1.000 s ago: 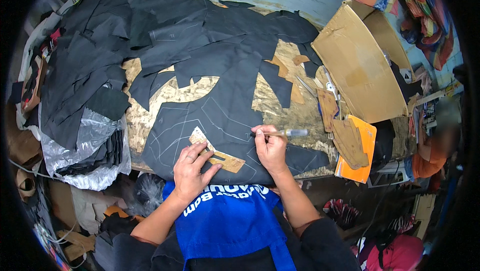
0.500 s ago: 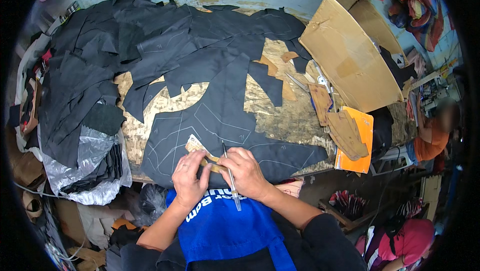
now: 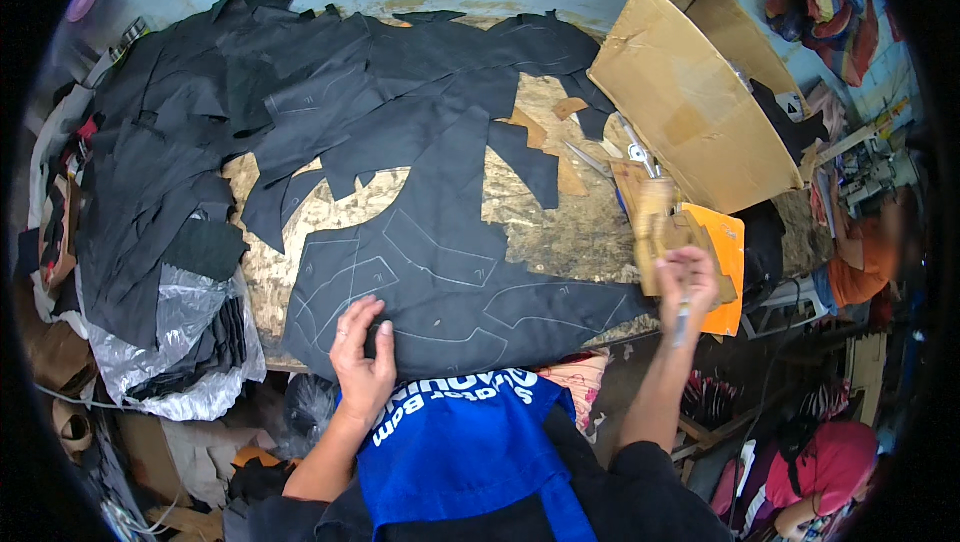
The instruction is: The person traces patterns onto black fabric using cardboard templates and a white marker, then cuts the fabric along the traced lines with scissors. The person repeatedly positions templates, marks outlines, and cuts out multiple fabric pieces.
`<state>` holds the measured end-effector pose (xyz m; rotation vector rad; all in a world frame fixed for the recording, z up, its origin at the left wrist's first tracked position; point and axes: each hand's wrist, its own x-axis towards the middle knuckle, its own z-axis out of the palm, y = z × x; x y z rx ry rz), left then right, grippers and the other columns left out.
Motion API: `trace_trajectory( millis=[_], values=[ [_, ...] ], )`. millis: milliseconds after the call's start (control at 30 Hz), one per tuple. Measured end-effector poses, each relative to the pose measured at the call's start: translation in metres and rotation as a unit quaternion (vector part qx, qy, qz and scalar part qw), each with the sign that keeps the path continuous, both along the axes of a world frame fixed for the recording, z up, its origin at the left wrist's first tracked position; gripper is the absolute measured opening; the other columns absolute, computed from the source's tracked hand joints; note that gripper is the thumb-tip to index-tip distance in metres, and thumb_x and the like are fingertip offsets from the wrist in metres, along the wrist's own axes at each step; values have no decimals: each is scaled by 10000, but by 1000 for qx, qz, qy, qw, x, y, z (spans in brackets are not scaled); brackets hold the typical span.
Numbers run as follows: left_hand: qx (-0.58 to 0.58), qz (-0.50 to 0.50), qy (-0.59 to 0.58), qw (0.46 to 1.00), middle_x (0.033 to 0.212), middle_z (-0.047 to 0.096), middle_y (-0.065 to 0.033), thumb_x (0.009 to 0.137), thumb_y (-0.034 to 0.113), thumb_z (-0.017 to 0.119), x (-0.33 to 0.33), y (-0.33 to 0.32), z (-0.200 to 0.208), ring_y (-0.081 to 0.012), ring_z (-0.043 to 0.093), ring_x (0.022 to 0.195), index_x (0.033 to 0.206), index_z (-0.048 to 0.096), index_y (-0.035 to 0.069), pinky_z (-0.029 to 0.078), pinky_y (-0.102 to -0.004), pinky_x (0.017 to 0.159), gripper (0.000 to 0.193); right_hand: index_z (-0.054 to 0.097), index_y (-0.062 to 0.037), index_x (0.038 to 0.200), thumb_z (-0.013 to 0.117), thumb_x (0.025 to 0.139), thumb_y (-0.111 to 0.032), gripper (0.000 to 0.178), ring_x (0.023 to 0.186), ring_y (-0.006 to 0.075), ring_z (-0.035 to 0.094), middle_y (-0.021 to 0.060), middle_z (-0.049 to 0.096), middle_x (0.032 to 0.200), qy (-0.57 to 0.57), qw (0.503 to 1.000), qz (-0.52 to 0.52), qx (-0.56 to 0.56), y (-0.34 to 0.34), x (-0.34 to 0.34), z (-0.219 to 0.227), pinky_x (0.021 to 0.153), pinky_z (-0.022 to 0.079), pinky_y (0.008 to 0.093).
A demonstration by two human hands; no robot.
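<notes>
Black fabric marked with pale pattern outlines lies in front of me. My left hand rests on its near left part, fingers stretched, holding nothing. Over to the right, my right hand is closed on a tan pattern template, smeared by motion, and on a pen that sticks out below the fingers. This template is above other brown templates lying on an orange folder. Whether it touches them I cannot tell.
A big cardboard box stands at the back right, with scissors near it. Layered black fabric covers the left. A plastic bag of dark pieces hangs at the left edge. Two people are at the far right.
My right hand has moved right with the pen and template, away from the marked fabric to the folder. My left hand has let go of the template and lies on the fabric.
</notes>
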<state>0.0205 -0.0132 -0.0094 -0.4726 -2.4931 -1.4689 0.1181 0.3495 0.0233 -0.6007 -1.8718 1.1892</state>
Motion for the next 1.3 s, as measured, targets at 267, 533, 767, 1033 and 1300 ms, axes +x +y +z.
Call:
trace_trajectory(
  millis=[267, 533, 767, 1033, 1300],
  values=[
    [-177, 219, -14, 959, 1127, 573, -202, 852, 141, 597, -32, -66, 2, -341, 516, 1058, 1109, 621, -2, 389, -404, 936, 295, 609, 12, 1070, 574, 884, -41, 196, 948, 171, 600, 96, 653, 1015, -109, 972, -152, 140, 36, 5, -5, 876, 457, 296],
    [-223, 244, -47, 943, 982, 583, -131, 643, 301, 812, -42, -70, -1, -297, 531, 953, 975, 681, 20, 431, -389, 831, 455, 653, -47, 1024, 774, 739, -189, 341, 994, 327, 605, 159, 654, 1029, -148, 968, 117, 166, -80, -39, -42, 898, 463, 392],
    [-62, 224, -33, 972, 715, 621, -87, 726, 165, 749, -47, -72, -13, -199, 584, 653, 954, 654, 32, 459, -322, 645, 281, 658, -51, 998, 770, 702, -159, 334, 1041, 361, 558, 105, 679, 1000, -148, 942, 159, 254, -88, -46, -42, 942, 405, 435],
    [-77, 224, -64, 969, 748, 641, -70, 743, 167, 725, -45, -76, -14, -193, 624, 707, 1229, 581, 115, 477, -310, 680, 509, 654, -48, 987, 643, 809, -91, 184, 982, 335, 576, 143, 660, 935, -170, 933, 126, 291, -80, -56, -37, 883, 430, 422],
    [-58, 209, -81, 973, 762, 634, -75, 657, 159, 785, -45, -73, -13, -211, 615, 702, 1286, 530, 93, 476, -332, 696, 682, 661, 23, 733, 627, 802, -228, 263, 694, 414, 625, 254, 620, 714, -348, 885, 6, 310, -9, -145, 2, 647, 493, 468]
  ],
)
